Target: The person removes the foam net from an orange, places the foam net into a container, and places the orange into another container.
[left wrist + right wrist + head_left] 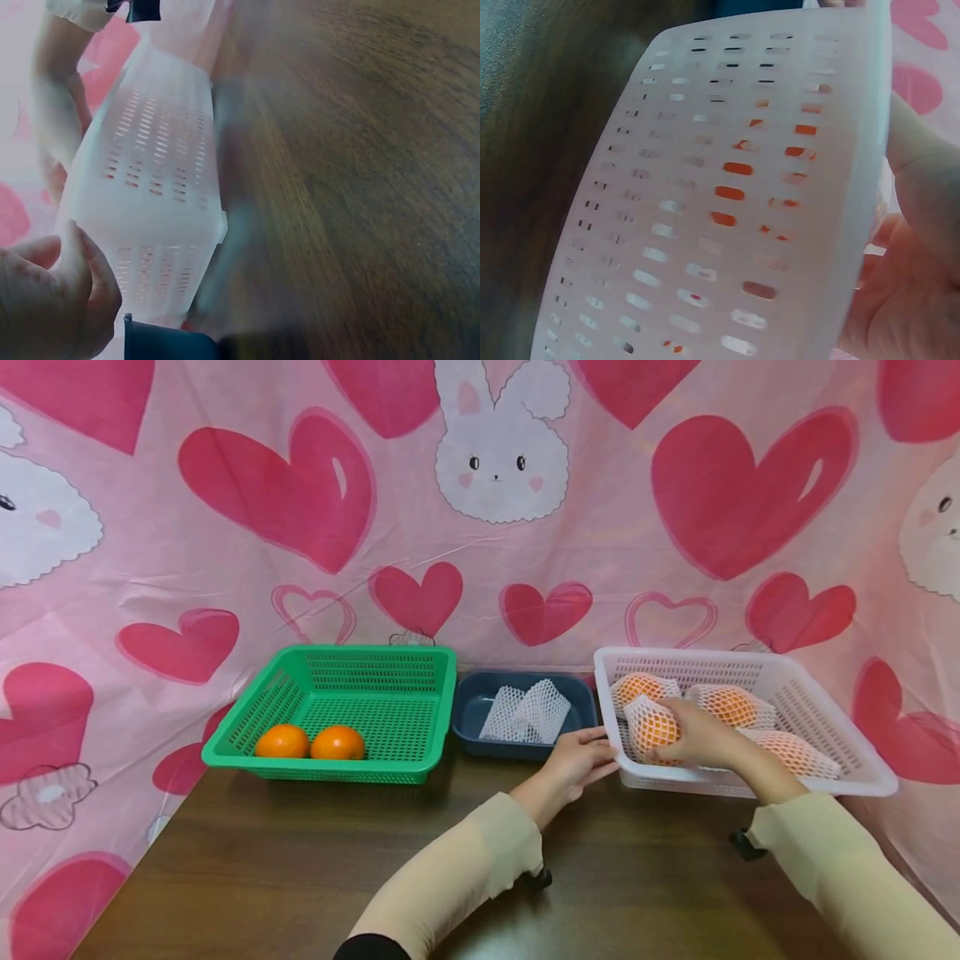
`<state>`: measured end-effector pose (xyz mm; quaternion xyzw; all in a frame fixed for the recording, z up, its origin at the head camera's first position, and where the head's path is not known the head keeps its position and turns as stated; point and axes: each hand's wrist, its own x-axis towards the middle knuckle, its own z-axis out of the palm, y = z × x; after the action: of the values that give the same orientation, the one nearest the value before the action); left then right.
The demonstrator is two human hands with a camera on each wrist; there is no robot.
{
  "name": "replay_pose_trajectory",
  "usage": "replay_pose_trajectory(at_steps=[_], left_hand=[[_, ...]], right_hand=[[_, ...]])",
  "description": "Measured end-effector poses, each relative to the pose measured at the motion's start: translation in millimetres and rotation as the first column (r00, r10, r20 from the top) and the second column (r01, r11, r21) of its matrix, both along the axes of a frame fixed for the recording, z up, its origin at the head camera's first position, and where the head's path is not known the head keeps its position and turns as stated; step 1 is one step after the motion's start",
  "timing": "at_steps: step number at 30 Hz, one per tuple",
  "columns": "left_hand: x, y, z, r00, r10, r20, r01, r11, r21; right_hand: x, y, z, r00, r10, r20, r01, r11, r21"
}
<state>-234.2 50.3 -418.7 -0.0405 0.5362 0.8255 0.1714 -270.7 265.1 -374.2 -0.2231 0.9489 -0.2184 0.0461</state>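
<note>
My right hand (703,737) reaches into the white basket (847,727) and grips an orange in a white foam net (651,728) at the basket's near left corner. In the right wrist view the basket wall hides most of that orange, and only part of the right hand (915,307) shows past the rim. Several more netted oranges (731,705) lie around it. My left hand (576,763) touches the basket's left front corner with its fingers extended. From the left wrist view, the fingertips of the left hand (60,292) lie against the basket's corner.
A dark blue tray (467,739) holding crumpled foam nets (534,710) stands left of the white basket. Further left, a green basket (438,710) holds two bare oranges (337,743). All stand on a brown wooden table (300,860) before a pink heart-patterned cloth (480,552).
</note>
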Motion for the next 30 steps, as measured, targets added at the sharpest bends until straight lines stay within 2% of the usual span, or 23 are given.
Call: replay_pose_trajectory(at_steps=[7,12,19,25,30], left_hand=[[-0.9,-1.0,1.1,1.000,-0.004,-0.012,0.004,1.000,0.000],[-1.0,-1.6,0.7,1.000,-0.005,-0.023,0.006,1.000,0.004],[-0.1,-6.8,4.2,1.000,-0.027,0.012,0.027,1.000,0.001],[-1.6,-17.9,7.4,0.994,-0.098,0.049,0.100,0.994,-0.040],[-3.8,-32.2,13.6,0.981,-0.186,0.057,0.191,0.976,-0.102]], right_hand=[[2.6,-0.7,6.6,0.997,0.008,-0.075,-0.008,1.000,0.003],[4.7,-2.7,11.4,0.997,0.003,-0.082,-0.002,1.000,0.011],[8.6,-6.3,17.2,0.996,-0.006,-0.086,0.008,1.000,0.012],[15.0,-10.9,24.1,0.994,-0.005,-0.110,0.007,1.000,0.020],[22.1,-15.7,31.6,0.986,0.007,-0.167,-0.005,1.000,0.013]])
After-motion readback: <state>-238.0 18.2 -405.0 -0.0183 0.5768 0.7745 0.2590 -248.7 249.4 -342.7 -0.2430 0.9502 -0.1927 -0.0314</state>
